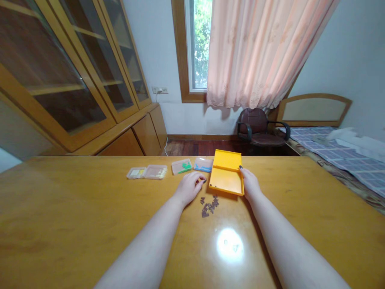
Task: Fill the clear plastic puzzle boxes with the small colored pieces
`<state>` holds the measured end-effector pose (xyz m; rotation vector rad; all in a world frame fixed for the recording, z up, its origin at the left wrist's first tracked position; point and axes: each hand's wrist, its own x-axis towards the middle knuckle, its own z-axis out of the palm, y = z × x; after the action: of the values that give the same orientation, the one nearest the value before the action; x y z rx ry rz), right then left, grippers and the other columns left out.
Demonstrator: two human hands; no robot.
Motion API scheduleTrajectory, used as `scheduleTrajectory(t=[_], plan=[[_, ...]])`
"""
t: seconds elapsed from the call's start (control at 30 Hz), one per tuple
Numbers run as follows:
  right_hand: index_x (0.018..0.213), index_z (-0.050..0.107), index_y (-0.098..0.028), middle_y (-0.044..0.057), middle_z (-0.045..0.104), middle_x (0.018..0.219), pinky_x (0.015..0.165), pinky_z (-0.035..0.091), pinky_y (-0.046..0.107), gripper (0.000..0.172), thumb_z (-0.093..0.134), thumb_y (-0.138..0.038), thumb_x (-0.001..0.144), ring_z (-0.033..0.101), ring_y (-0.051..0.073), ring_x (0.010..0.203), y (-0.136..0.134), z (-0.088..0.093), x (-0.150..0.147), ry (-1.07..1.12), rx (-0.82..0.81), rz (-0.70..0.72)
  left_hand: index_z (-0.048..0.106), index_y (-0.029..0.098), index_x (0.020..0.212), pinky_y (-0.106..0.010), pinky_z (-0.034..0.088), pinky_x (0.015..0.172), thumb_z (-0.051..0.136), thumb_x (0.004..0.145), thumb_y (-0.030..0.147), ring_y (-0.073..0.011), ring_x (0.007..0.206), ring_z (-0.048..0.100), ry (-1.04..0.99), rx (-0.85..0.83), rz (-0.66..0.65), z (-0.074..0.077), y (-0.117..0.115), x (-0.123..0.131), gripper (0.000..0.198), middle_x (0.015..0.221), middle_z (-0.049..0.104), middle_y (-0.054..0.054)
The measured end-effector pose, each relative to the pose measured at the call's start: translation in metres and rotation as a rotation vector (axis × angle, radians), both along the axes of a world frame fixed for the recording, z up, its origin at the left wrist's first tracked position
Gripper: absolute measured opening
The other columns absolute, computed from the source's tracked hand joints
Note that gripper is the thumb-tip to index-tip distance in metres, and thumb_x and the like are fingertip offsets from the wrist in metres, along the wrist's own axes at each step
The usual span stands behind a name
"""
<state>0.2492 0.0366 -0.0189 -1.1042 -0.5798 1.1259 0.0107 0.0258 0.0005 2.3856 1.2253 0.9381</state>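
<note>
My right hand (250,183) grips the right side of an open yellow plastic box (228,160), its thumb on the rim. The box is tilted, with its two halves spread apart. A couple of tiny dark pieces (211,185) lie in its near left corner. Just left of the box, my left hand (190,187) has its fingers curled, thumb and fingertips close together; whether something tiny is between them is too small to tell. Below both hands, small brown plastic pieces (209,208) lie in a loose cluster on the table.
Behind my left hand stand a clear case with green pieces (185,166) and another with blue pieces (203,165). Farther left is an open clear case (155,171) with pale yellow pieces. The wooden table (75,224) ends before a brown armchair (260,126).
</note>
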Motion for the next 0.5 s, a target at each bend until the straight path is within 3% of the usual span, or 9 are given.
scheduleTrajectory(t=[0.1,0.2,0.37,0.5], plan=[[0.072,0.061,-0.016,0.001,0.067,0.067,0.059,0.052,0.028,0.015,0.062,-0.027,0.064,0.063,0.017,0.064,0.0031,-0.0026,0.0044,0.034,0.031,-0.156,0.06,0.019,0.087,-0.03,0.044,0.076,0.049,0.08,0.022,-0.016,0.081,0.054,0.064,-0.051,-0.002,-0.0024,0.0003,0.0009,0.013,0.084,0.061,-0.003],[0.074,0.061,-0.015,-0.001,0.066,0.068,0.059,0.052,0.026,0.014,0.061,-0.025,0.064,0.063,0.015,0.064,0.0057,-0.0066,0.0086,0.049,0.041,-0.242,0.06,0.022,0.096,-0.032,0.04,0.086,0.054,0.078,0.024,-0.0176,0.093,0.054,0.116,-0.092,-0.096,-0.002,-0.0018,0.0014,0.019,0.096,0.062,-0.002],[0.075,0.061,-0.015,0.0,0.066,0.07,0.06,0.053,0.026,0.015,0.06,-0.024,0.064,0.063,0.015,0.066,0.0068,-0.0077,0.0096,0.08,0.036,-0.273,0.058,0.034,0.11,-0.039,0.029,0.099,0.054,0.079,0.03,-0.0196,0.116,0.043,0.25,-0.155,-0.34,-0.0018,-0.0058,0.0008,0.031,0.124,0.053,0.002],[0.075,0.061,-0.015,0.0,0.067,0.07,0.059,0.054,0.027,0.015,0.059,-0.025,0.063,0.063,0.016,0.066,0.0075,-0.0082,0.0096,0.081,0.023,-0.256,0.061,0.038,0.104,-0.042,0.027,0.099,0.053,0.08,0.029,-0.0214,0.118,0.041,0.299,-0.179,-0.335,-0.0069,-0.0033,0.0007,0.027,0.122,0.055,0.005]])
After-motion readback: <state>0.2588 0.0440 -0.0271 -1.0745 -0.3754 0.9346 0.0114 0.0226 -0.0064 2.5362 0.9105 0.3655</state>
